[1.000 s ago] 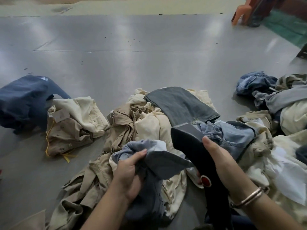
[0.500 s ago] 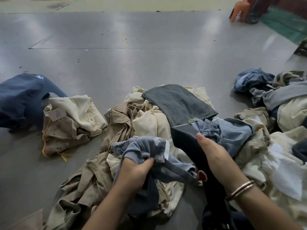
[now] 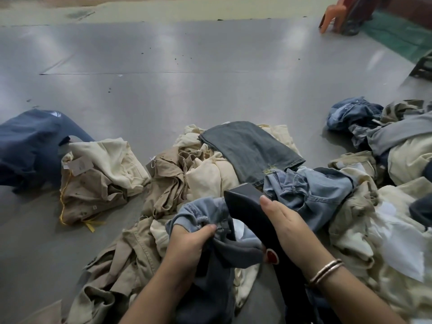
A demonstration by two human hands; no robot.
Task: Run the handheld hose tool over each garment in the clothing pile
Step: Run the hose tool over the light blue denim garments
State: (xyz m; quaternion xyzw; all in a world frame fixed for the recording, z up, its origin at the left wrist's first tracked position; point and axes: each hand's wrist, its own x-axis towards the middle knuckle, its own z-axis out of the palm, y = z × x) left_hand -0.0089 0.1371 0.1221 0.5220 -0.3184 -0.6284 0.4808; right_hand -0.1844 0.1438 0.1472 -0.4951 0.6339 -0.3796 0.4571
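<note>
The left hand [image 3: 187, 244] grips a blue garment [image 3: 205, 213] over the pile [image 3: 205, 174]; the right hand [image 3: 289, 228] holds the black tool [image 3: 245, 206] against it

Your one head camera looks forward and down from close above the clothing pile [image 3: 210, 174], grey floor [image 3: 187, 78] stretching far ahead.

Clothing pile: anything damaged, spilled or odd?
Little stands out. The dark grey jeans lying on the pile have a frayed, torn patch at the hem near the tool. Paper tags remain on the tan garments at left. No spill visible.
</note>
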